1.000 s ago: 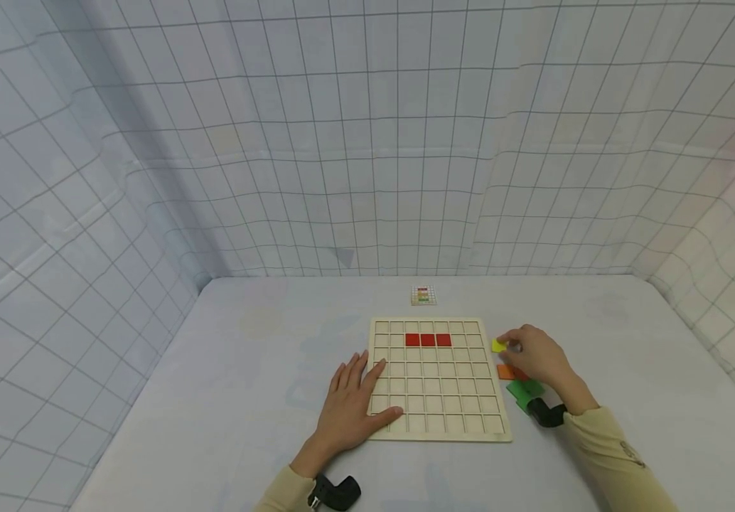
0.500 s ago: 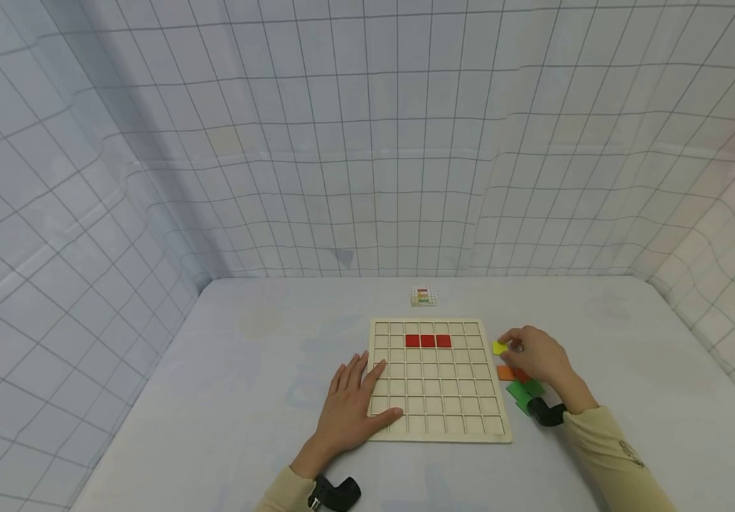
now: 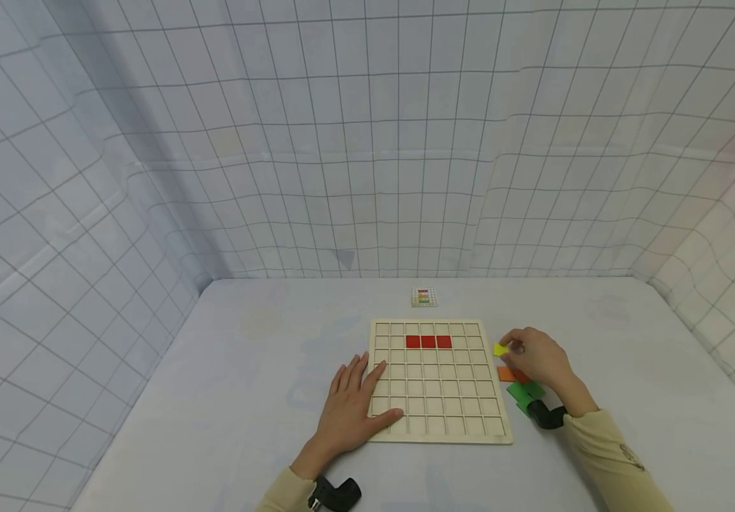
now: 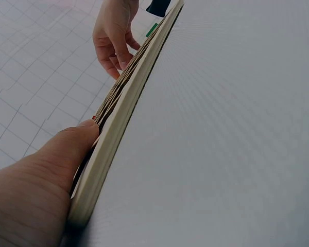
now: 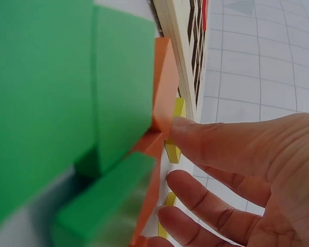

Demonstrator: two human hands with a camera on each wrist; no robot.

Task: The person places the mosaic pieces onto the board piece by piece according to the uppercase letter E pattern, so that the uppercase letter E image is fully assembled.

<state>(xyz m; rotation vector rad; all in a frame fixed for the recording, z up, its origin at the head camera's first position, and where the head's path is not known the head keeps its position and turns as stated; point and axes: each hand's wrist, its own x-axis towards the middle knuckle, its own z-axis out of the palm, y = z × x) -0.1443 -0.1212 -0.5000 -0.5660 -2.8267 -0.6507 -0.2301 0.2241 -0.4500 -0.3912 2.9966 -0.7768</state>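
R hand [image 3: 537, 355], pinching yellow tile [image 3: 500, 350], barely shifted last sec; L hand [image 3: 345, 419] rests on grid board [image 3: 449, 388], so yellow's prob. not placed yet.

No readable text, brand or number in any view, small card [image 3: 424, 296] beyond grid board [image 3: 430, 388], its coloured marks too tiny.

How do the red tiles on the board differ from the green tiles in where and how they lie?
Place: the red tiles sit in the grid of the board; the green tiles lie off it, to the right.
Arrangement: the red tiles form a straight row of three; the green tiles cluster loosely at a slant.
Nearness: the green tiles are closer to the right hand than the red tiles.
Both are flat and plain-coloured.
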